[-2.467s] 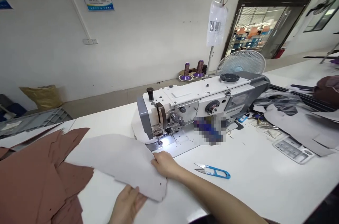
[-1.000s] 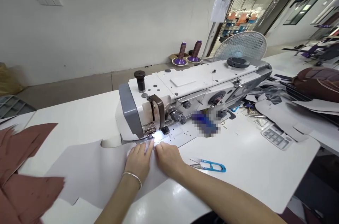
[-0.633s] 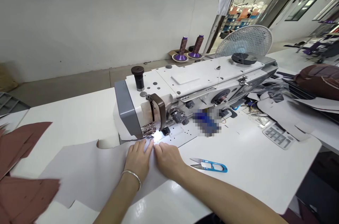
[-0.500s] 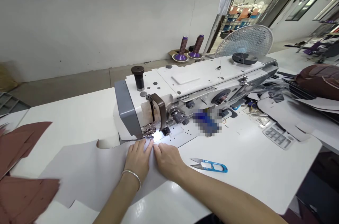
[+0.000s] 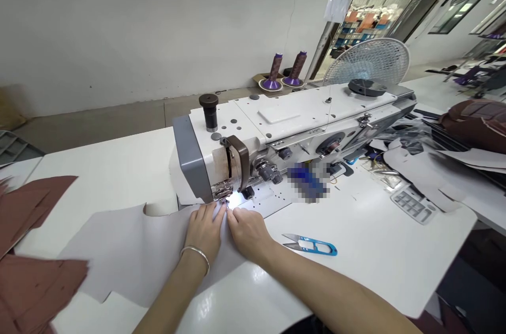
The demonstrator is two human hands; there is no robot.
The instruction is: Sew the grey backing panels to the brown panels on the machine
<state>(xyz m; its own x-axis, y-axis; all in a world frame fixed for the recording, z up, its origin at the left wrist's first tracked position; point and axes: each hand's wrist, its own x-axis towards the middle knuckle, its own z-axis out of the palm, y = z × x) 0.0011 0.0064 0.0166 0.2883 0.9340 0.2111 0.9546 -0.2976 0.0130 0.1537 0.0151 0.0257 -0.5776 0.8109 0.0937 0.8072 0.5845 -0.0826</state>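
A large pale grey sheet of material (image 5: 118,249) lies on the sewing machine table, its back edge at the lit needle area (image 5: 227,201) of a white sewing machine (image 5: 276,118). My left hand (image 5: 203,231) lies flat on the sheet just in front of the presser foot, fingers stretched toward it. Close beside it, my right hand (image 5: 249,231) is closed, thumb and curled fingers pinching the sheet's right edge by the needle. Whether it grips a second layer I cannot tell. Blue-handled thread snips (image 5: 310,244) lie on the table to the right.
Brown cut pieces (image 5: 33,276) are stacked at the left. Two brown thread cones (image 5: 275,73) stand behind the machine, near a fan (image 5: 366,62). Offcuts, tools and a tray of small parts (image 5: 413,205) clutter the right side. A pixelated patch hides something under the machine arm.
Both hands stay by the needle, shifted very slightly with the sheet toward the machine. The view has tilted a little. The snips lie as before.
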